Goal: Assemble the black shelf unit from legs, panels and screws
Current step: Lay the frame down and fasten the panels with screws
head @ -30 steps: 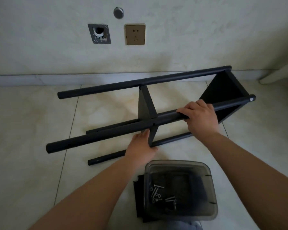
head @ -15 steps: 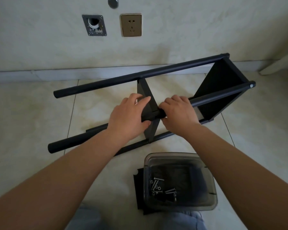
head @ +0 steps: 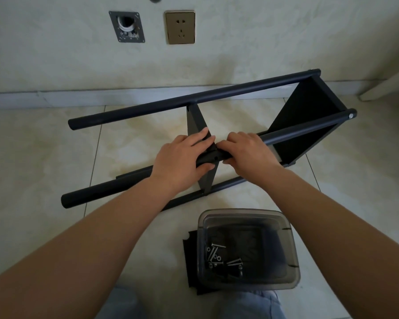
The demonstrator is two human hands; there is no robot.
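The shelf [head: 217,125] lies on its side on the floor [head: 32,157] by the wall [head: 263,31], with four legs visible and two panels fixed between them. The left hand [head: 180,157] grips the near upper leg [head: 297,132] with its fingers laid against the middle panel [head: 195,122]. The right hand [head: 249,153] curls round the same leg just beside it. One bin [head: 286,238] near the knees holds several screws [head: 217,254]. A third panel [head: 190,261] lies under it.

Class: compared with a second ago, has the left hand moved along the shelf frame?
Yes. The left hand has moved up from the middle panel's near edge onto the near upper leg, beside the right hand.
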